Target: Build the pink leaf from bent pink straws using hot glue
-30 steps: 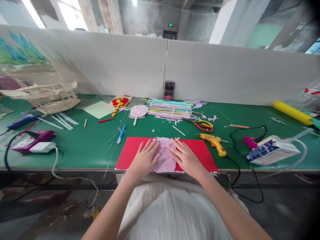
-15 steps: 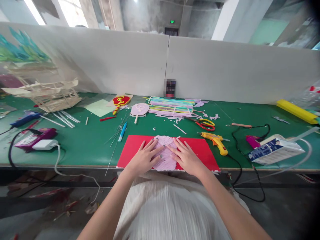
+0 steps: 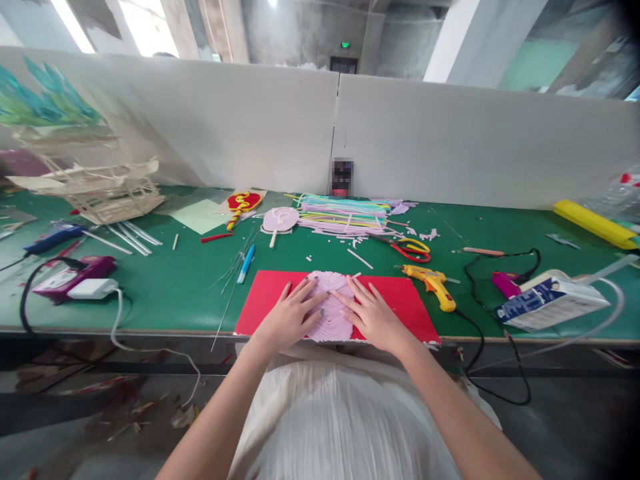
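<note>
A pale purple oval piece with a ridged herringbone pattern lies on a red board at the table's front edge. My left hand rests flat across its left side, fingers spread. From the right, my right hand lies with outstretched fingers on its right side and partly over the red board. Neither hand grips anything. The fingers cover parts of the piece's edges. A short pale strip sticks out by the right fingertips.
Behind the board lie a bundle of coloured strips, a lilac round fan shape and red-and-yellow-handled pliers. A yellow glue gun is at the right, a blue cutter at the left. Purple power strip and carton flank these.
</note>
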Motion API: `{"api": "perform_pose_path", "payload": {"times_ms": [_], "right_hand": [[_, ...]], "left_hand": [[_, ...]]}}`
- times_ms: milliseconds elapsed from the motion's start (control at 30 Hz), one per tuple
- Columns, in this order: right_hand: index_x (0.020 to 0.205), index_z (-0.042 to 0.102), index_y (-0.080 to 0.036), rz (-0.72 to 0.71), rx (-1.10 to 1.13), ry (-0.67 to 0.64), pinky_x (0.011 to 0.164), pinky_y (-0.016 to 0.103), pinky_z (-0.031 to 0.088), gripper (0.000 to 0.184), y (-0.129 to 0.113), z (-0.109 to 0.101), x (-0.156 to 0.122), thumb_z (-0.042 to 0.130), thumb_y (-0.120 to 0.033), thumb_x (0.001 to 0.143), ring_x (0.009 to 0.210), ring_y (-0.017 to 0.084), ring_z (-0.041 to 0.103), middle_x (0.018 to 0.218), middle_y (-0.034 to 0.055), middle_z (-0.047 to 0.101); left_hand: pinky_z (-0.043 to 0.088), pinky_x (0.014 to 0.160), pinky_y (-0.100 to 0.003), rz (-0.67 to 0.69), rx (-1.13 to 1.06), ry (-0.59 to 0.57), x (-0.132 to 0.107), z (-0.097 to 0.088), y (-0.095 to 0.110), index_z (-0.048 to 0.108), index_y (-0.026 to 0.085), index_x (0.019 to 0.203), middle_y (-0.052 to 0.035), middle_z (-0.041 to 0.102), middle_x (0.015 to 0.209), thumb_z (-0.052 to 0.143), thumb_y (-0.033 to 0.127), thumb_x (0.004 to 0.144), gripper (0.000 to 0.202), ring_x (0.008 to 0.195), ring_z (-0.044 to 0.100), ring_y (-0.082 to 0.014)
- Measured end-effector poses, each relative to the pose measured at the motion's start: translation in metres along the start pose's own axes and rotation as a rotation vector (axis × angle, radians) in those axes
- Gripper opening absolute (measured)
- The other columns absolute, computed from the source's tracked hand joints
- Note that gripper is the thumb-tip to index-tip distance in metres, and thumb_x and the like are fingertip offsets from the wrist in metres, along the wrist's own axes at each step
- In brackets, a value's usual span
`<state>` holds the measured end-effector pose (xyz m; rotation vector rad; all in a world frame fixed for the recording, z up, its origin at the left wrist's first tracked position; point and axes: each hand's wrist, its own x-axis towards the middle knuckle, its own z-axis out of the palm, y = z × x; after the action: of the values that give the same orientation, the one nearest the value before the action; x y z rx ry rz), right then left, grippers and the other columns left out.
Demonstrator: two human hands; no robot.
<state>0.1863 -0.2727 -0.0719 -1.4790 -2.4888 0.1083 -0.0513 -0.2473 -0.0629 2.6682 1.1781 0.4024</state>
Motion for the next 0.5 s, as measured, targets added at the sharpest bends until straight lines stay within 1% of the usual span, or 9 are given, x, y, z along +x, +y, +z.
{"api": "perform_pose_path", "payload": {"times_ms": [167, 267, 333, 400, 500], "right_hand": [[0.143, 0.024, -0.039, -0.004, -0.016, -0.002, 0.110, 0.054, 0.023, 0.047, 0.000, -0.001, 0.000, 0.027, -0.043, 0.096, 0.141, 0.024, 0.013, 0.155, -0.0010, 0.009], [0.143, 0.024, -0.039, -0.008, -0.020, -0.007, 0.110, 0.054, 0.023, 0.047, -0.001, -0.001, 0.001, 0.026, -0.043, 0.096, 0.141, 0.024, 0.015, 0.154, -0.0018, 0.011], [0.142, 0.027, -0.038, -0.006, -0.012, -0.002, 0.110, 0.054, 0.023, 0.046, -0.002, -0.002, 0.001, 0.027, -0.043, 0.096, 0.141, 0.024, 0.016, 0.155, -0.0013, 0.012], [0.141, 0.032, -0.036, 0.006, 0.015, 0.025, 0.110, 0.052, 0.024, 0.045, -0.003, -0.003, 0.000, 0.030, -0.042, 0.096, 0.141, 0.024, 0.016, 0.155, -0.0005, 0.011], [0.139, 0.038, -0.031, 0.048, 0.109, 0.103, 0.111, 0.049, 0.025, 0.047, -0.004, -0.003, -0.001, 0.038, -0.041, 0.093, 0.141, 0.024, 0.016, 0.155, 0.0017, 0.011]], "left_hand": [[0.013, 0.113, -0.052, 0.014, -0.050, -0.007, -0.002, -0.003, 0.001, 0.041, 0.031, 0.137, -0.0032, 0.024, 0.152, 0.035, 0.037, 0.094, 0.043, 0.141, 0.019, -0.0223], [0.013, 0.114, -0.050, -0.016, -0.125, 0.015, -0.002, -0.005, 0.001, 0.042, 0.031, 0.136, -0.0027, 0.029, 0.151, 0.035, 0.034, 0.094, 0.042, 0.140, 0.022, -0.0209], [0.020, 0.113, -0.046, -0.086, -0.201, 0.069, 0.001, -0.005, -0.001, 0.041, 0.028, 0.136, -0.0038, 0.033, 0.149, 0.035, 0.032, 0.094, 0.043, 0.137, 0.028, -0.0194], [0.029, 0.111, -0.041, -0.188, -0.256, 0.158, 0.006, -0.005, -0.004, 0.042, 0.024, 0.135, -0.0064, 0.040, 0.144, 0.039, 0.028, 0.091, 0.044, 0.134, 0.035, -0.0194], [0.035, 0.107, -0.041, -0.316, -0.267, 0.257, 0.016, -0.002, -0.007, 0.046, 0.017, 0.131, -0.0115, 0.050, 0.136, 0.045, 0.024, 0.087, 0.044, 0.128, 0.043, -0.0229]]}}
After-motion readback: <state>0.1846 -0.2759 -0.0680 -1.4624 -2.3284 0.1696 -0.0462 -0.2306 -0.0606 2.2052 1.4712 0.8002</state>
